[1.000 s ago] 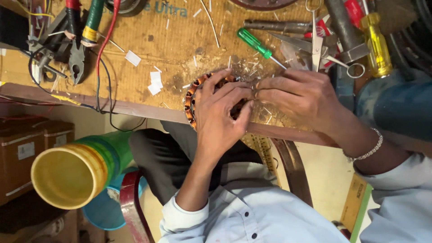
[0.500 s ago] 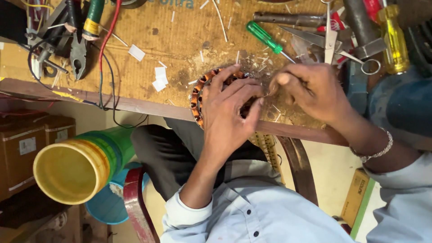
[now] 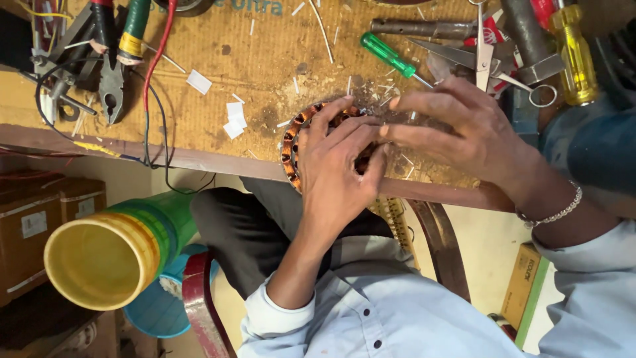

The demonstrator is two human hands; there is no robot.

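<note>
- Head view: the left hand (image 3: 334, 169) lies flat over a round stator with copper windings (image 3: 295, 142), fingers together and pressing on it, forearm coming up from the light-blue sleeve (image 3: 265, 318).
- Head view: the right hand (image 3: 464, 136) reaches in from the right, fingers stretched out level, their tips meeting the left fingertips over the stator; whether they pinch a wire I cannot tell. A bracelet (image 3: 553, 212) circles its wrist.
- Head view: the stator sits at the near edge of the wooden counter (image 3: 218, 126), partly overhanging it.
- Head view: a green-handled screwdriver (image 3: 387, 56), scissors (image 3: 483, 59) and pliers (image 3: 112, 73) lie further back; a yellow-mouthed green tub (image 3: 106, 255) stands below.
</note>
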